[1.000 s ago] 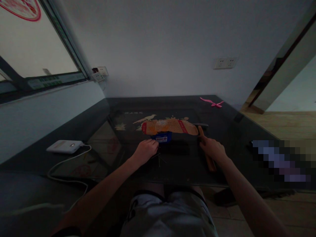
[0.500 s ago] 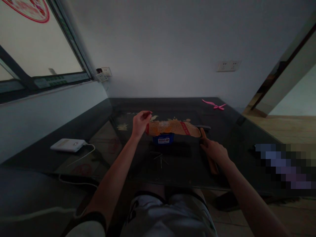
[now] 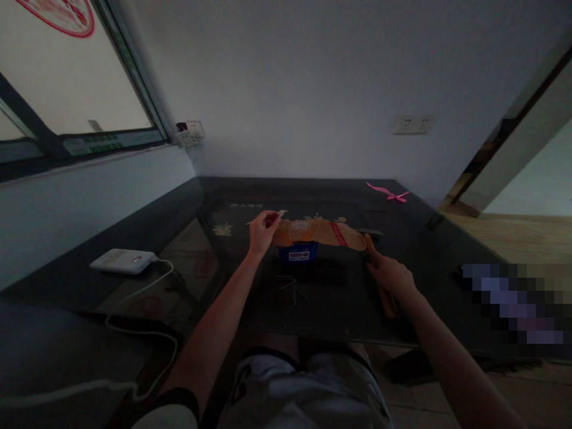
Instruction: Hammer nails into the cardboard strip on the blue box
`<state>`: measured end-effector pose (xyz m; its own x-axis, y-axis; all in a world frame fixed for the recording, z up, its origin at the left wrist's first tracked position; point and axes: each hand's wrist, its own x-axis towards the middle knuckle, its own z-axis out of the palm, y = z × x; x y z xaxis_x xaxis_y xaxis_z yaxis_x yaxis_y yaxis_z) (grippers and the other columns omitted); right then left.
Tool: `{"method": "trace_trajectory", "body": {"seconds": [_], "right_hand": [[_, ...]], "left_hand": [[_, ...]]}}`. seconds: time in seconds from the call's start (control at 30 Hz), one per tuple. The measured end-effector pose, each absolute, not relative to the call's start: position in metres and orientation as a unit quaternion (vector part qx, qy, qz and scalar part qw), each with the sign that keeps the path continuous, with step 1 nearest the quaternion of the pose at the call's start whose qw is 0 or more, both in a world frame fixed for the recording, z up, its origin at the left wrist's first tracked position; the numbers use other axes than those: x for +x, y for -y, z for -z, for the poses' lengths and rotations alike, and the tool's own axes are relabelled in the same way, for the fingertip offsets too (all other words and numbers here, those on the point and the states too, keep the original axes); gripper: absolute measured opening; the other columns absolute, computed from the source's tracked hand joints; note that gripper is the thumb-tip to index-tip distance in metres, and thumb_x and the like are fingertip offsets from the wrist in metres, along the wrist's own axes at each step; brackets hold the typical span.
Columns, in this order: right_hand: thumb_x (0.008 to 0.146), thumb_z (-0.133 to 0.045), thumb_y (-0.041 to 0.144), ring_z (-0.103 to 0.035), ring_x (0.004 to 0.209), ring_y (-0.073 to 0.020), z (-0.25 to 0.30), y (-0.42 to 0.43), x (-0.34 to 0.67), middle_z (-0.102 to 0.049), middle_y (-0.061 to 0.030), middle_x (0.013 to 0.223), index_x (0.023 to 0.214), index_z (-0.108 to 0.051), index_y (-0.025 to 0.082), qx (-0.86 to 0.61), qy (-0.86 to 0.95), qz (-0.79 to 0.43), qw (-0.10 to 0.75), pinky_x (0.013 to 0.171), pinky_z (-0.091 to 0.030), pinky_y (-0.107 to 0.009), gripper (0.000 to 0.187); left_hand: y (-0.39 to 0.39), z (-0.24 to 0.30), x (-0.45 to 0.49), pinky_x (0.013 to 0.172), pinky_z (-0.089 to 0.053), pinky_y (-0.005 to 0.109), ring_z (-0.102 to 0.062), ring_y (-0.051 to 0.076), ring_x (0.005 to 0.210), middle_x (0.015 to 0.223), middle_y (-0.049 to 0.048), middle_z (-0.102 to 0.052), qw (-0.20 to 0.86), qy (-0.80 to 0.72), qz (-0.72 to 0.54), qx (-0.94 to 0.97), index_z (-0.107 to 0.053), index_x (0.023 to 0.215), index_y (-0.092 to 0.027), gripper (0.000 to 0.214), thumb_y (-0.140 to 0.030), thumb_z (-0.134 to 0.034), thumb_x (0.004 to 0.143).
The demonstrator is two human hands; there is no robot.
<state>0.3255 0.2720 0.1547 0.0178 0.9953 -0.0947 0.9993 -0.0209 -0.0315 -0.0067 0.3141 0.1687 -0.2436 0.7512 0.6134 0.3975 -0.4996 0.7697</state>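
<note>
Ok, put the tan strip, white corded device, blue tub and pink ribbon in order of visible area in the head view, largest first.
1. Tan strip
2. White corded device
3. Blue tub, partly covered by the strip
4. Pink ribbon, thin

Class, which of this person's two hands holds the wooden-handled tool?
The right hand, which grips the wooden-handled tool; the left hand is instead at the left end of the patterned strip.
</note>
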Motion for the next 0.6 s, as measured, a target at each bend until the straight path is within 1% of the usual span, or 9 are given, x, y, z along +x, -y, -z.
{"method": "trace_trajectory", "body": {"seconds": [0.23,0.43,0.6], "right_hand": [[0.089,-0.037,0.038,-0.065,0.088,-0.0275,-0.1559,-0.2714,0.3250,-0.066,-0.0114,0.105,0.128,-0.047,0.027,0.718,-0.694,0.053,0.017,0.069,-0.046,-0.035,0.042],[0.089,-0.037,0.047,-0.065,0.090,-0.0288,-0.1571,-0.2701,0.3253,-0.066,-0.0120,0.104,0.127,-0.048,0.027,0.713,-0.699,0.055,0.002,0.069,-0.047,-0.037,0.045],[0.089,-0.037,0.046,-0.065,0.091,-0.0301,-0.1557,-0.2705,0.3272,-0.067,-0.0117,0.102,0.124,-0.049,0.025,0.704,-0.708,0.055,0.004,0.070,-0.046,-0.037,0.043]], "left_hand": [[-0.3141,-0.1677,-0.0065,0.075,-0.052,0.028,-0.064,0.014,0.076,0.083,0.0039,-0.067,0.125,-0.489,-0.609,0.611,-0.061,0.084,-0.016,0.010,-0.022,-0.058,0.077],[-0.3165,-0.1650,-0.0079,0.075,-0.052,0.029,-0.064,0.014,0.075,0.082,0.0043,-0.066,0.132,-0.488,-0.595,0.625,-0.061,0.084,-0.015,0.010,-0.022,-0.057,0.077],[-0.3162,-0.1648,-0.0084,0.076,-0.052,0.029,-0.064,0.014,0.078,0.085,0.0049,-0.067,0.135,-0.487,-0.591,0.628,-0.060,0.086,-0.016,0.011,-0.021,-0.056,0.078]]}}
